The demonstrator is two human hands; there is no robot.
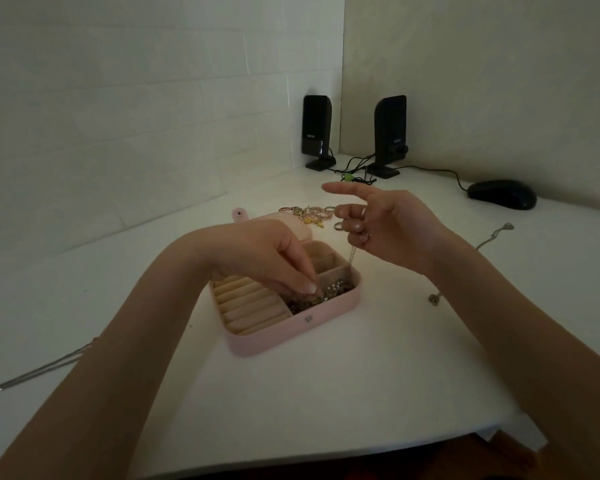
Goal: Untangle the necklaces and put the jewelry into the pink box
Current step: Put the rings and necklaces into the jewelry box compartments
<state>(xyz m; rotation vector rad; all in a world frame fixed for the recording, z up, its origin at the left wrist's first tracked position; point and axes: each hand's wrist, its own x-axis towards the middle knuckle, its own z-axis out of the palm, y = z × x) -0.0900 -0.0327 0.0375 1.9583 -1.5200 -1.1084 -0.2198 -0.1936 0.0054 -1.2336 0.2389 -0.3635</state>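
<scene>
The open pink box [274, 336] lies on the white table, with beige ring rolls on its left and a compartment of tangled chains [321, 296] on its right. My left hand [267, 258] reaches down into that compartment, fingertips pinched on the chains. My right hand [378, 226] hovers above the box's far right corner with the index finger extended; a thin chain [352, 256] hangs from its curled fingers into the box. Behind the box lies a pile of rings and charms [309, 213]. Another necklace [492, 237] lies on the table at the right.
Two black speakers [317, 131] [388, 135] with cables stand in the far corner. A black mouse [501, 194] sits at the right. A long silver chain [39, 370] lies at the left. A small pendant [433, 298] rests right of the box. The table's front edge runs near me.
</scene>
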